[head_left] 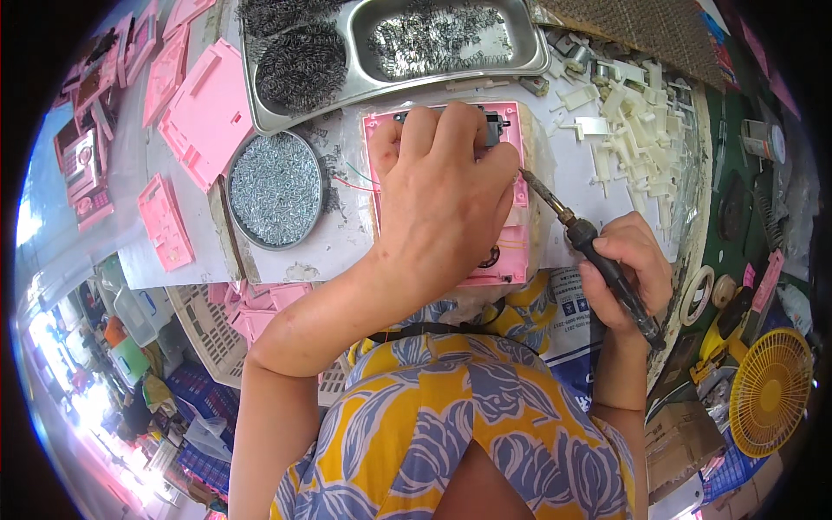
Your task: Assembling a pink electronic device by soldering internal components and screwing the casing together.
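Note:
My right hand [637, 273] is closed round the dark handle of a soldering iron [589, 243]. Its tip points up and left, reaching the right edge of an open pink plastic case [514, 260]. Over that case lies my left hand [438, 195], palm down, with curled fingers near a black part [497, 127] at the case's far end. Whatever those fingertips press or hold is hidden under the hand. Thin red and green wires [354, 184] stick out at the case's left side, and yellow wires [517, 243] run inside it near my left wrist.
A round tin of small screws [276, 189] stands left of the case. Beyond lies a metal tray [355, 65] of dark springs. White plastic pieces [637, 130] are heaped at the right, pink panels [208, 113] at the left. A yellow fan [770, 394] stands at the lower right.

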Motion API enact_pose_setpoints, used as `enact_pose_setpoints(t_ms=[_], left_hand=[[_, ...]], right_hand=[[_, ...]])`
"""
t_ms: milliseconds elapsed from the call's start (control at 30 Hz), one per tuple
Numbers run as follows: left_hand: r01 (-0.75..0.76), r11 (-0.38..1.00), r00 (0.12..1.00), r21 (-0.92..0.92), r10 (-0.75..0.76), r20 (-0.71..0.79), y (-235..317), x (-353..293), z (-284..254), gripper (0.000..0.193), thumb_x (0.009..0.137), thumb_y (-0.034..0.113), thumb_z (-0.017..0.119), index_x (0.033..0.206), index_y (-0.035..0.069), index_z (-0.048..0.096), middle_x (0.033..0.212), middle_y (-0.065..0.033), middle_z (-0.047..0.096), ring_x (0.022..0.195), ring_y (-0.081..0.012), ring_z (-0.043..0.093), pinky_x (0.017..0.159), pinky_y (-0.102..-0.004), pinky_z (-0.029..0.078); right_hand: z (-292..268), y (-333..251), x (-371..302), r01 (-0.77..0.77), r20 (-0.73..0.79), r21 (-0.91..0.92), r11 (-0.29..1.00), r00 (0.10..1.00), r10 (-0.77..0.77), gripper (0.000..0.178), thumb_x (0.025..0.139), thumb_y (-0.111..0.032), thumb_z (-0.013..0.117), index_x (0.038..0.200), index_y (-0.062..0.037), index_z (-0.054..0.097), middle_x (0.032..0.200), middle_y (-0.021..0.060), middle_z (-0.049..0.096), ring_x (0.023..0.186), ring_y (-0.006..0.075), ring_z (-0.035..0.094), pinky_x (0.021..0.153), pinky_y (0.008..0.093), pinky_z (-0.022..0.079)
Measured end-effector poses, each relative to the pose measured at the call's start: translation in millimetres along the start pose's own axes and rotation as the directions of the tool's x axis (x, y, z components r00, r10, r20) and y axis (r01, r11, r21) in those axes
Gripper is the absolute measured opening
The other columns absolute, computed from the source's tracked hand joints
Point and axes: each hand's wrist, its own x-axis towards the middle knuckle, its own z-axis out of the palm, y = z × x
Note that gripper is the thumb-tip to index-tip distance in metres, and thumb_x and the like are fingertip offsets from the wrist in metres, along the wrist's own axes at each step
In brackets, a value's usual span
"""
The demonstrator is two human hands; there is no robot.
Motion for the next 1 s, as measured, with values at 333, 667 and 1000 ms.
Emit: enact_pose_setpoints(t_ms=[333,667,1000], left_hand=[[0.008,1.000,1.000,0.030,-0.009,0.028,1.6,0.9,-0.2,0.008,0.080,0.018,0.074,0.083,0.014,0.068,0.097,-0.0056,0.052,0.091,-0.0278,0.049,0.084,-0.0456,0.031],[0.004,1.000,1.000,0.010,-0.004,0.023,2.4,1.6,-1.6,0.007,0.082,0.019,0.073,0.083,0.014,0.068,0.095,-0.0057,0.051,0.090,-0.0271,0.049,0.085,-0.0456,0.032],[0.051,0.998,0.985,0.022,-0.054,0.162,-13.0,-0.8,-43.5,0.029,0.078,0.027,0.080,0.097,0.011,0.066,0.105,-0.0075,0.056,0.103,-0.0280,0.054,0.093,-0.0466,0.035]], right_hand=[[-4.0,-1.0,-3.8,0.138,0.021,-0.147,0.979,0.990,-0.137,0.035,0.072,0.003,0.079,0.104,-0.0029,0.067,0.078,0.0105,0.063,0.067,0.0280,0.059,0.063,0.0359,0.049],[-17.8,-0.8,-12.6,0.022,-0.167,-0.084,0.996,0.985,-0.036,0.030,0.076,0.002,0.077,0.103,0.0017,0.065,0.078,0.0121,0.063,0.069,0.0255,0.058,0.064,0.0348,0.047],[-24.9,0.5,-11.8,0.015,-0.178,-0.107,0.994,0.983,-0.034,0.030,0.075,0.003,0.077,0.103,0.0019,0.064,0.079,0.0121,0.063,0.071,0.0259,0.058,0.065,0.0348,0.046]])
